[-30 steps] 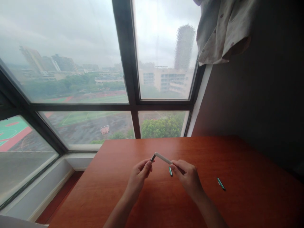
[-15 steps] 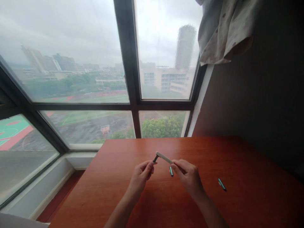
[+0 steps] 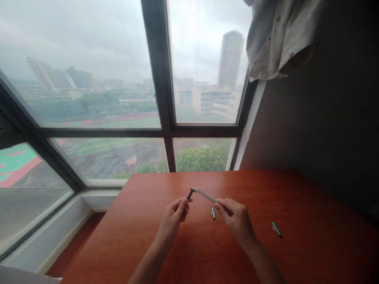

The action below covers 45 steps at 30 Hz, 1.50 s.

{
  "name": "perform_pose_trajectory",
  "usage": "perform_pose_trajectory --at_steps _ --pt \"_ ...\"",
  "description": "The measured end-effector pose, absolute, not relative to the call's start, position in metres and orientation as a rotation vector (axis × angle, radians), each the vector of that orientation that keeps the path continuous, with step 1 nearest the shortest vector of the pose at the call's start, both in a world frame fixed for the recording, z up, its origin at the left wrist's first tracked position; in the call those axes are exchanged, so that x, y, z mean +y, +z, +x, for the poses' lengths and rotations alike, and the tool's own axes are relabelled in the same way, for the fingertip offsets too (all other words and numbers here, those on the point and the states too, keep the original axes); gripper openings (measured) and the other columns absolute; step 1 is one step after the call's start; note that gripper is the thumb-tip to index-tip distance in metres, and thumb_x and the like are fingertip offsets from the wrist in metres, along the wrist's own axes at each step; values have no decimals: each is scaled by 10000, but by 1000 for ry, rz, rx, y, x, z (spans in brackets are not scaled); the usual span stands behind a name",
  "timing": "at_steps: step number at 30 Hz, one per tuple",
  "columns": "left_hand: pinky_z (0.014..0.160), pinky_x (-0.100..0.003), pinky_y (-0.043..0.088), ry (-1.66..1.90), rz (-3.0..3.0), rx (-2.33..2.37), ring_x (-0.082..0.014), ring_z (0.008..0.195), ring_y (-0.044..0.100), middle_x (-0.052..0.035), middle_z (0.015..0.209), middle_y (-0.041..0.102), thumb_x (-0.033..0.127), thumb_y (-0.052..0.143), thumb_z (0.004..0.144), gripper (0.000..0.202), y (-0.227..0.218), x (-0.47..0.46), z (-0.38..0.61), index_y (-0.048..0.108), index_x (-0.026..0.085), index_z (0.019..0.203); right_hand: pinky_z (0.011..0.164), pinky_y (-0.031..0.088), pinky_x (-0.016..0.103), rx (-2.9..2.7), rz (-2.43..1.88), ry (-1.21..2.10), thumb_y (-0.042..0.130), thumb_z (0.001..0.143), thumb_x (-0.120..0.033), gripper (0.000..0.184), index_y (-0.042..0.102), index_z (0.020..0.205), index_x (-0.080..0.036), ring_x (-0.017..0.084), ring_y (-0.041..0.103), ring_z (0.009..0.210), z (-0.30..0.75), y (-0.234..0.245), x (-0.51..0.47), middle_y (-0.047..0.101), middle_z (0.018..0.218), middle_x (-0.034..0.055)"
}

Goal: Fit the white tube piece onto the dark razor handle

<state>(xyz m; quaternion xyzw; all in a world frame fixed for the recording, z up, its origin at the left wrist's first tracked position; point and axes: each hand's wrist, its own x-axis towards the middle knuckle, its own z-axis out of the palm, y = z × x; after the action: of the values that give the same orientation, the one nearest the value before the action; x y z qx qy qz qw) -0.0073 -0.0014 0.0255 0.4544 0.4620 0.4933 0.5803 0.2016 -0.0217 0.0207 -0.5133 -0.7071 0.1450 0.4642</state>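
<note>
My right hand (image 3: pixel 235 219) grips a slim white handle (image 3: pixel 205 195) that points up and to the left above the red-brown table (image 3: pixel 310 252). A small dark head (image 3: pixel 190 193) sits at the handle's far tip. My left hand (image 3: pixel 174 215) pinches at that dark head with thumb and forefinger. A short teal piece (image 3: pixel 212 213) lies on the table just under the handle, between my hands. A second teal piece (image 3: pixel 276 229) lies to the right of my right hand.
Large dark-framed windows (image 3: pixel 161 98) stand beyond the table's far edge, with a white sill (image 3: pixel 100 183) to the left. A pale cloth (image 3: pixel 275 39) hangs at the upper right against a dark wall (image 3: pixel 325 118).
The white handle has lifted slightly and its dark head now stands out more clearly above my left fingertips. Both hands stay in nearly the same place.
</note>
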Motion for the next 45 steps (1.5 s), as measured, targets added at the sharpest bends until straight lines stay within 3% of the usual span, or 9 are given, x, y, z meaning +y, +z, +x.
perform_pose_trajectory --at_steps 22,28,33,40,45 --pt "445 -214 166 1135 1090 1034 -61 471 290 39 583 435 547 649 722 496 17 -1 -4 686 95 922 573 408 233 -1752 -1260 318 517 902 -308 231 701 863 -172 161 584 604 202 19 -21 632 679 36" --pt "471 -215 258 1180 1123 1060 -88 508 356 15 607 494 525 659 720 454 20 -1 -7 695 124 928 612 444 238 -1651 -1288 392 526 889 -332 245 707 849 -170 188 628 689 203 20 -22 690 780 69" --pt "582 -230 372 1221 1181 1075 -132 632 462 -22 701 569 477 658 744 399 19 0 -9 689 153 975 577 428 226 -1648 -1281 475 490 906 -356 297 706 829 -166 174 615 647 195 24 -24 685 733 50" --pt "630 -236 389 1219 1169 1061 -147 682 477 -26 739 565 446 653 761 361 16 -1 -8 668 169 993 523 375 213 -1664 -1229 528 451 924 -362 355 667 724 -163 140 530 556 184 24 -29 589 604 13" --pt "626 -237 385 1231 1195 1110 -151 676 467 -23 727 555 433 665 745 349 19 -1 -11 681 165 969 517 378 211 -1643 -1195 584 450 921 -398 370 672 748 -158 140 527 561 185 23 -28 589 620 18"
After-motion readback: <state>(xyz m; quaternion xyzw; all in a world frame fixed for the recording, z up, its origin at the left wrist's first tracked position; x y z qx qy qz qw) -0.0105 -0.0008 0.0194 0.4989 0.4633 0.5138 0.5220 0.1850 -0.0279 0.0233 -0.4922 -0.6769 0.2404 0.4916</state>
